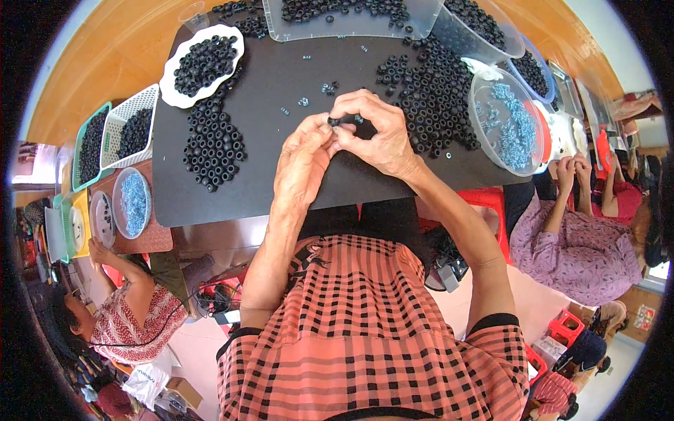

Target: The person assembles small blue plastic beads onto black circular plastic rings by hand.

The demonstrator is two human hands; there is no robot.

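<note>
Left hand point(303, 156) nearly closed, fingertips pinching small black round part point(333, 121), held centrally, probably for a clear view. Right hand point(388, 142) curled into a loop, thumb and finger closed on the same part, seemingly steadying it. Loose black ring-shaped parts point(435, 91) and clear round plastic tub point(483, 145) of pale-blue pieces point(516, 132) sit rightward on dark flat surface point(270, 84), likely for reach.

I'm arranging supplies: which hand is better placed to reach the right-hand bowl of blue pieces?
Probably the right hand: it is nearer the bowl, which stands on that side; the left hand is farther away.
</note>
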